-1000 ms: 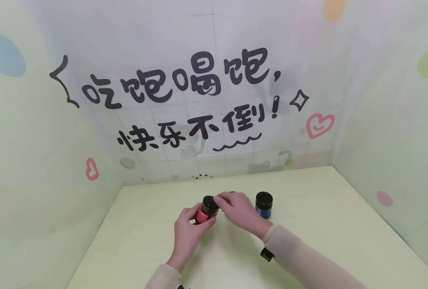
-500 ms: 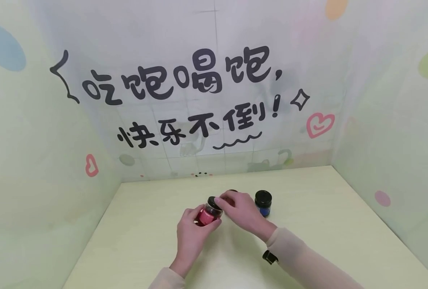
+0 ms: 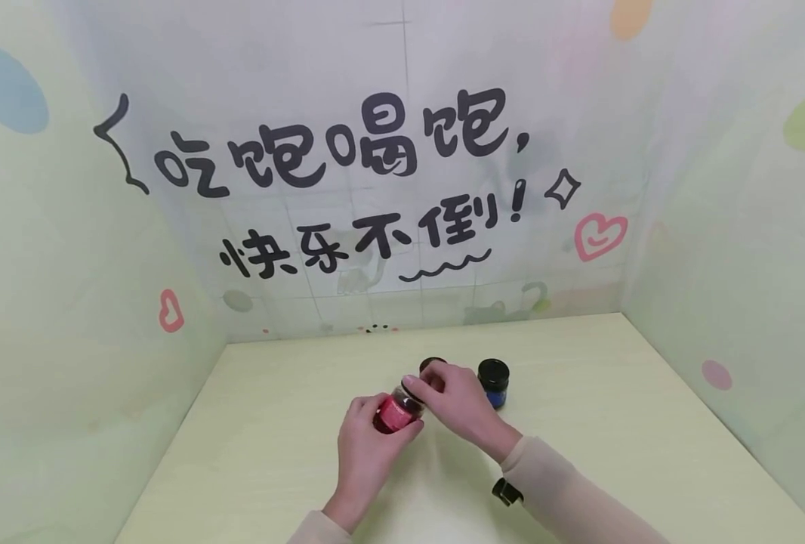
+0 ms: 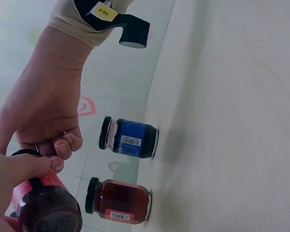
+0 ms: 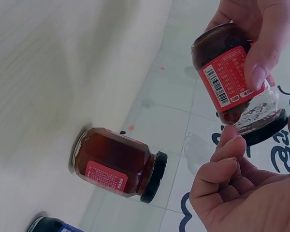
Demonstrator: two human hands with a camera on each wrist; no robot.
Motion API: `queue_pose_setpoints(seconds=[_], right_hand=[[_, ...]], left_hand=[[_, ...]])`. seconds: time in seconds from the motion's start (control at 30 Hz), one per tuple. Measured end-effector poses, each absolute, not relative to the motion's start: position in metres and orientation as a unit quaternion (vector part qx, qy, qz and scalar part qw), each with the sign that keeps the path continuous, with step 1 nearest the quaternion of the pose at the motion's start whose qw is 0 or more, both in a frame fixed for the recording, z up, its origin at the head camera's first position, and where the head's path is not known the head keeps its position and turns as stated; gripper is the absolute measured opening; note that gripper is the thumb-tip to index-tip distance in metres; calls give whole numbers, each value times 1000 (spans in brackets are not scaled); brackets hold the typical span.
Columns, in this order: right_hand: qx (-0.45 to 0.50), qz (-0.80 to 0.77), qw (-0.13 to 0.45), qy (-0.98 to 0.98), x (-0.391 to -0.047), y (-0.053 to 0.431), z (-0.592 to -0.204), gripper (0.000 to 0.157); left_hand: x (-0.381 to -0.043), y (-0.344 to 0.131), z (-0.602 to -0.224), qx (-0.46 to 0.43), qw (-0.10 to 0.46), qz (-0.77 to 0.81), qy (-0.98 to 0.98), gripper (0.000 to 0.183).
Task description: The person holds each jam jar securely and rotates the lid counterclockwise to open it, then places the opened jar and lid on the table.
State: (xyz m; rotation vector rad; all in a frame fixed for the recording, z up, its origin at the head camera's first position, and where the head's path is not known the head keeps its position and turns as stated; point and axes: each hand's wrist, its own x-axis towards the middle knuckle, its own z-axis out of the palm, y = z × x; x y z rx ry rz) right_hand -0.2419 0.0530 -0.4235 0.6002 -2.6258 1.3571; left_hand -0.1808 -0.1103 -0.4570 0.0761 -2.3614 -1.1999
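Observation:
A glass jar of dark red contents with a red label (image 3: 397, 414) is held tilted off the table, its top leaning toward my right hand. My left hand (image 3: 365, 446) grips its body, with the thumb (image 5: 258, 75) lying across the label in the right wrist view. At the black lid (image 5: 267, 128), my right hand (image 3: 464, 404) pinches the rim between thumb and fingers. The lid sits on the jar's mouth. Behind the right hand stands a similar red-labelled jar (image 4: 122, 200), mostly hidden in the head view. To its right is a blue-labelled jar (image 3: 494, 384) with a black lid.
All this is over a pale wood-grain table (image 3: 253, 438). A printed curtain (image 3: 321, 91) with black lettering closes off the back, and more curtain hangs at both sides. A black wrist device (image 3: 507, 491) hangs under the right sleeve.
The held jar has tipped further to the right and shifted slightly right and down with my left hand. My right hand has stayed at the lid. The two standing jars keep their places.

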Motion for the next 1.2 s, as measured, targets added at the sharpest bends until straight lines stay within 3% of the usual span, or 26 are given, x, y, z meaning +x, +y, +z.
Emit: queue_pose_setpoints(seconds=[0.63,1.2], right_hand=[[173,491,59,-852,-236,56,-430,50],[218,580,102,-778,-227,62,-428,28]], left_hand=[[-167,-101,-453,45,209,-463,-860,50],[-154,-93,-440,25,202,-517,-831,37]])
